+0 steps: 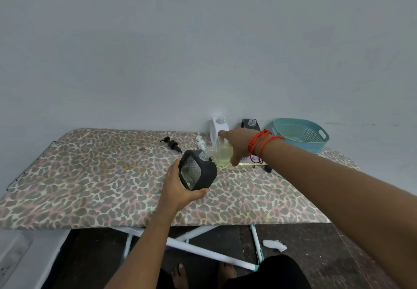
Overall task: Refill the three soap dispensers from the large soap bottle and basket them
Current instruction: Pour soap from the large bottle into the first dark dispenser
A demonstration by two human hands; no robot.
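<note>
My left hand (pixel 178 189) grips the black dispenser (pixel 198 172), tilted, while my right hand (pixel 237 144) grips the bottle (pixel 222 153), tipped at its mouth. The white dispenser (pixel 218 128) and dark dispenser (pixel 250 125) wait uncapped by the wall; none is in the basket (pixel 314 145) yet
</note>
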